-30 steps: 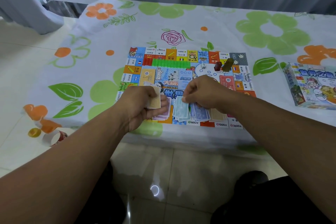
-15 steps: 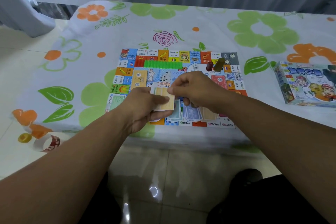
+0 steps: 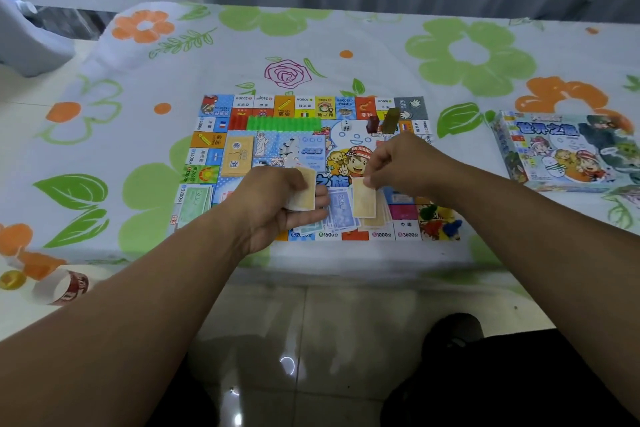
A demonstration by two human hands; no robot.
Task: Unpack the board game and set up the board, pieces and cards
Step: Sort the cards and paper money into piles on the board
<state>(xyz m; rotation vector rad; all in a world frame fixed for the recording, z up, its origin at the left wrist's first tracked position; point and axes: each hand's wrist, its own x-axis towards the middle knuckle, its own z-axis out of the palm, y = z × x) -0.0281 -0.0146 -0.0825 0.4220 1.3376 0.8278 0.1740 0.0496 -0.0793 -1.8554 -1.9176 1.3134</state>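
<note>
Both forearms bare to the frame edge, no sleeves visible. Left hand (image 3: 273, 204) and right hand (image 3: 405, 163) bare: no gloves, rings, watch or wristband. Fingers (image 3: 320, 199) short-nailed where visible. Dark, black-looking garment over the lap at the bottom of frame; details too dim to tell.

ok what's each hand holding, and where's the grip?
Left hand grips a stack of yellow notes around its lower end. Right hand pinches one yellow note by its top edge.
</note>
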